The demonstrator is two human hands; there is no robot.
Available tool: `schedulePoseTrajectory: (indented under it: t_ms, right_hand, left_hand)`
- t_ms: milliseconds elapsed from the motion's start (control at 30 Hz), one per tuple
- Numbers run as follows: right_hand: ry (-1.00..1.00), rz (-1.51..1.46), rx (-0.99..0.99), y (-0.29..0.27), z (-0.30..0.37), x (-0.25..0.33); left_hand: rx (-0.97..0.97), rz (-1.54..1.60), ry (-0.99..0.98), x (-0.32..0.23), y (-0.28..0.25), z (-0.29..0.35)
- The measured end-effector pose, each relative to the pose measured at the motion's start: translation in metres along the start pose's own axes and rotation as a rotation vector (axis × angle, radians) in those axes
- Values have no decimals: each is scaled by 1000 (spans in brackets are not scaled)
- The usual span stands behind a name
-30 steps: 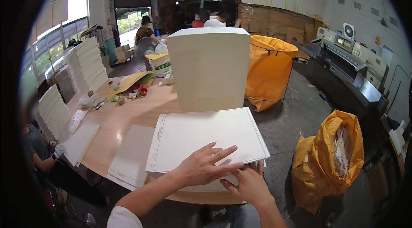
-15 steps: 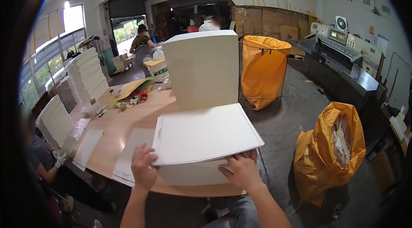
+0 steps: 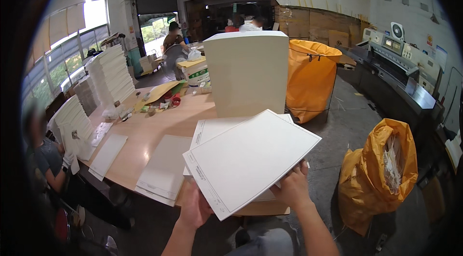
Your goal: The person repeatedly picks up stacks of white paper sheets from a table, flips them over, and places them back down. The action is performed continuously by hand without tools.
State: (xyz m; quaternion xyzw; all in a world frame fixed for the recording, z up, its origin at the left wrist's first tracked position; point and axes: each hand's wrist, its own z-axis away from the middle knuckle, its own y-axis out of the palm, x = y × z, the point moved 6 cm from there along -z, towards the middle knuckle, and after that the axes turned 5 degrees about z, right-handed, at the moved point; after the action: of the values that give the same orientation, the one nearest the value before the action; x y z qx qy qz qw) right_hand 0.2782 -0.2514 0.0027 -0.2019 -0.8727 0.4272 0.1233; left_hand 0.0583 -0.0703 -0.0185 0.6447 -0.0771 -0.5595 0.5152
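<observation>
L hand (image 3: 195,208) & R hand (image 3: 295,187) clamping tilted wht sheets (image 3: 253,162), tiny illegible print (image 3: 199,174) running nr L edge.

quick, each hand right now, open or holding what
Left hand: holding the white bordered paper at its left edge.
Right hand: holding its lower right edge.

hands (image 3: 295,186) partly hidden by sheets (image 3: 253,159), forearms (image 3: 317,227) cut off, co-worker's head (image 3: 35,117) blurred

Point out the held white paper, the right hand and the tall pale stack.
Held white paper (image 3: 252,162), head view: middle of its bordered upper face.
Right hand (image 3: 295,186), head view: back of the hand.
Tall pale stack (image 3: 250,75), head view: middle of its near side.
</observation>
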Motion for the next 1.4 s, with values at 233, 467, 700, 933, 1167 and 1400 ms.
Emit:
schedulePoseTrajectory:
  t_ms: [233, 467, 700, 933, 1167, 1400]
  right_hand:
    - [-17, -52, -22, -9, -1, 0]
    - [-16, 18, -2, -4, -6, 10]
    - [-17, 70, 16, 3, 0, 6]
    - [-78, 71, 6, -14, -7, 17]
    - [-88, 108, -6, -17, -1, 17]
    - [-61, -66, -232, -35, 2, 12]
  left_hand:
    - [-53, -137, 43, -11, -20, 5]
    - [-176, -128, 418, -110, -162, 38]
    - [-351, -67, 505, -118, -283, -6]
    - [-571, -109, 289, -88, -344, -14]
    - [-534, -75, 225, -89, -347, -19]
    - [-1050, -844, 492, -105, -283, 42]
